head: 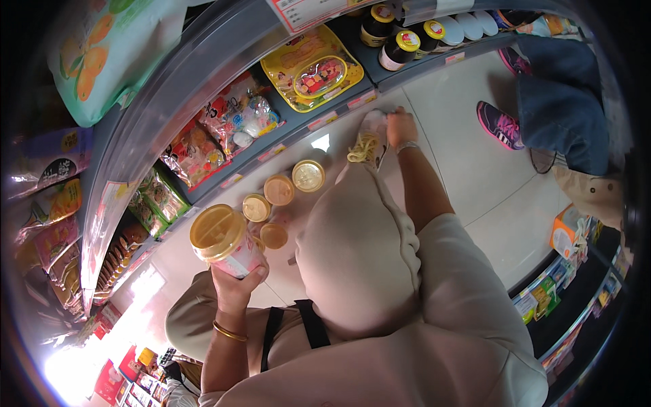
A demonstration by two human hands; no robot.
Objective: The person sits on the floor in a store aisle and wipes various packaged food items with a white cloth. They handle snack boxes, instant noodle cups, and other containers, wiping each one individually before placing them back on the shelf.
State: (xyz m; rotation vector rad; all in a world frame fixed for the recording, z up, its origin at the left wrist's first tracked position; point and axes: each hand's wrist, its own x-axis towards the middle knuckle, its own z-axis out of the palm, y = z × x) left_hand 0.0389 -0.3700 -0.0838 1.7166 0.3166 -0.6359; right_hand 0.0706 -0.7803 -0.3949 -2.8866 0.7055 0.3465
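My left hand (238, 285) grips a plastic tub with a gold lid (224, 236), raised above the floor and tilted so that its lid faces up. A pink and white label wraps the tub's side. Several lidded containers stand on the floor beyond it: a gold-topped one (308, 175), a tan-topped one (278, 190), a smaller one (256, 207) and another (273, 235) nearest my knee. My right hand (402, 127) is down beside the toe of my light shoe with yellow laces (368, 142). Its fingers are curled and mostly hidden, so whether it holds anything cannot be told.
A low shelf edge (323, 120) runs along the front, bearing a yellow tray pack (313, 68), bagged sweets (213, 129) and yellow-lidded dark jars (400, 49). A clear curved guard (168, 84) overhangs it. At right stands another person's legs (562, 112), near a lower rack (541, 297).
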